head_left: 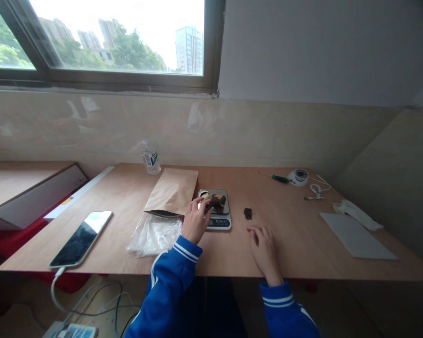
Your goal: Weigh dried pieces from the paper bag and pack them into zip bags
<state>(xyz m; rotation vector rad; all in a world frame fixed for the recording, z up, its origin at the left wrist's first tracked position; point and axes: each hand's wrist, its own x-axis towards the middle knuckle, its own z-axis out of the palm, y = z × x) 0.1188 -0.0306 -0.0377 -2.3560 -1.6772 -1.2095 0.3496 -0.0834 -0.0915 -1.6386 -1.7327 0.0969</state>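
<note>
A small digital scale [216, 220] sits at the middle of the wooden table [296, 253], with dark brown pieces [218, 202] piled on its platform. My left hand [195, 219] reaches to the scale's left side, fingers curled at the pile and touching a piece. My right hand [264, 249] rests flat on the table to the right, fingers spread, holding nothing. A single dark piece [247, 213] lies on the wood just beyond its fingertips. Both arms wear blue sleeves with white stripes.
A brown paper bag [172, 190] lies left of the scale over clear plastic bags [155, 234]. A phone [82, 238] charges at the front left. A water bottle [151, 158] stands at the back; a screwdriver [277, 177], round white device [299, 176], grey sheet [356, 237] lie right.
</note>
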